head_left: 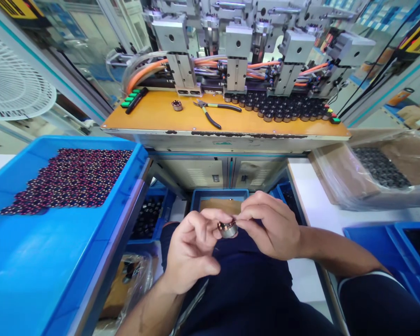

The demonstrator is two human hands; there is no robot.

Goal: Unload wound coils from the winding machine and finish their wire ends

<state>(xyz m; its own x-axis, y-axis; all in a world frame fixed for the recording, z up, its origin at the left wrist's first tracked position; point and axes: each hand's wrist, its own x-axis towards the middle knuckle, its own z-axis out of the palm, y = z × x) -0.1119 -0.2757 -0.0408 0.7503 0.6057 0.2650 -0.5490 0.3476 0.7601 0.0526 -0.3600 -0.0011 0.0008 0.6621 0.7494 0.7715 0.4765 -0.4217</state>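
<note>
Both my hands meet over my lap, low in the middle of the view. My left hand [191,249] is closed, holding a small round metal part [228,229] between thumb and fingers. My right hand [269,226] pinches at the top edge of that same part with thumb and forefinger. On the orange machine shelf [161,116] ahead lie a similar metal ring [177,105], green-handled pliers [212,112] and a cluster of dark wound parts [283,108].
A large blue tray [31,261] at the left holds several dark reddish wound parts [73,179]. Blue bins [219,196] sit below the machine. A plastic-lined cardboard box [381,172] with dark parts stands at the right, more blue bins [399,247] lower right, a white fan [14,79] upper left.
</note>
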